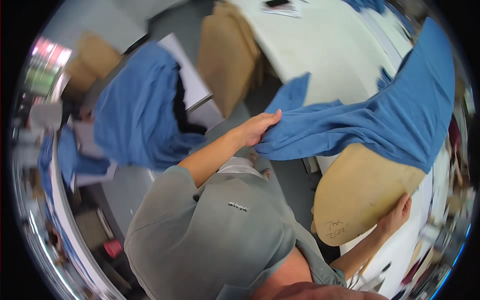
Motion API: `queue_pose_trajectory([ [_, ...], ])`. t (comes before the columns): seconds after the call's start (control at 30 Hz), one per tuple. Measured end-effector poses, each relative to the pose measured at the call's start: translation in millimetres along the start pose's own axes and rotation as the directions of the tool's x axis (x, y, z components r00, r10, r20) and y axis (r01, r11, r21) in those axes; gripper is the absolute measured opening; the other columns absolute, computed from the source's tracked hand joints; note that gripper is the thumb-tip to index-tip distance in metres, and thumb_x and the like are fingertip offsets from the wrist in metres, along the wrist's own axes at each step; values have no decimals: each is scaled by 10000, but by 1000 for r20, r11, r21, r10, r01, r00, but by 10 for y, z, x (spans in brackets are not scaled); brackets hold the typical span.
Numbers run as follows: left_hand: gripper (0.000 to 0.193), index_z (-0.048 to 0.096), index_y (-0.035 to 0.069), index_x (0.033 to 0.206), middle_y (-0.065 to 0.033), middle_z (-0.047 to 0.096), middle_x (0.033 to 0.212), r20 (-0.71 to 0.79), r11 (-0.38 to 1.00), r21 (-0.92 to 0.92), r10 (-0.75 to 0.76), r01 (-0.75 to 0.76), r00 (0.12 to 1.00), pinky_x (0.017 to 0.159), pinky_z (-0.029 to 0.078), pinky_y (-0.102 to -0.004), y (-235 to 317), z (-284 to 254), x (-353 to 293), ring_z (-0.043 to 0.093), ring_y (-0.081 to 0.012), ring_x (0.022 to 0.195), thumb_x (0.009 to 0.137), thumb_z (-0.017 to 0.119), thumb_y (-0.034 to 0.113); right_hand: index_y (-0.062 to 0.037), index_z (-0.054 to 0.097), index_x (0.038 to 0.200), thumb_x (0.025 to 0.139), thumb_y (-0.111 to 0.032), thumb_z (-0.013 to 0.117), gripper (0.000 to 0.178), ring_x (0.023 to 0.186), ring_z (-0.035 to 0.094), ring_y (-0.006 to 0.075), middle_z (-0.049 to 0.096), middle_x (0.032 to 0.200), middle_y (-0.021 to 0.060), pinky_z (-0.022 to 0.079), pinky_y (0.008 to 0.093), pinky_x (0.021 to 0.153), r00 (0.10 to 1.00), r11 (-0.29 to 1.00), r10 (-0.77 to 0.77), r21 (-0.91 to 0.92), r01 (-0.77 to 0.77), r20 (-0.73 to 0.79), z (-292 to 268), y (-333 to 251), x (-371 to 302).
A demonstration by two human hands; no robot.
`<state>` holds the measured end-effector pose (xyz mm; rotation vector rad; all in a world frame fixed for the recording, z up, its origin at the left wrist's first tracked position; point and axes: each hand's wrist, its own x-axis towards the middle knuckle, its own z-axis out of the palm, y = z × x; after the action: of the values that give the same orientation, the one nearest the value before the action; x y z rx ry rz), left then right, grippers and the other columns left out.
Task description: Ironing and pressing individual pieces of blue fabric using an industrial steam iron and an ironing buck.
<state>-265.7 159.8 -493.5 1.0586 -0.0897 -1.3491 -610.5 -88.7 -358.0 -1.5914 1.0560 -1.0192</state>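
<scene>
A blue knit garment (365, 122) is stretched over the far part of a tan, round-ended flat board (360, 200). Loose folds of it trail left off the board, and my left hand (257, 129) is closed on them. The near end of the board is bare and bears handwritten marks. At its right edge my right hand (397, 216) grips the board, with some fingers hidden from sight. The board is held tilted above the white table, and the garment hides its far end.
The white table (325, 37) runs along the right, with a dark phone (276, 3) on papers at its far end. Tan boards (227, 55) lean ahead. To the left, a heap of blue garments (140, 107) lies over a white surface. A red container (113, 248) stands lower left.
</scene>
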Motion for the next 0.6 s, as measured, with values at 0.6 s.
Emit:
queue_pose_trajectory([
  [0.6, 434, 668, -27, 1129, -165, 705, 998, -544, 381, 826, 731, -415, -412, 734, 528, -267, 317, 1015, -5031, 672, -179, 812, 966, 630, 373, 77, 619, 1199, 946, -209, 656, 384, 961, 638, 179, 676, 1109, 161, 508, 249, 821, 507, 900, -71, 274, -339, 859, 3218, -1530, 175],
])
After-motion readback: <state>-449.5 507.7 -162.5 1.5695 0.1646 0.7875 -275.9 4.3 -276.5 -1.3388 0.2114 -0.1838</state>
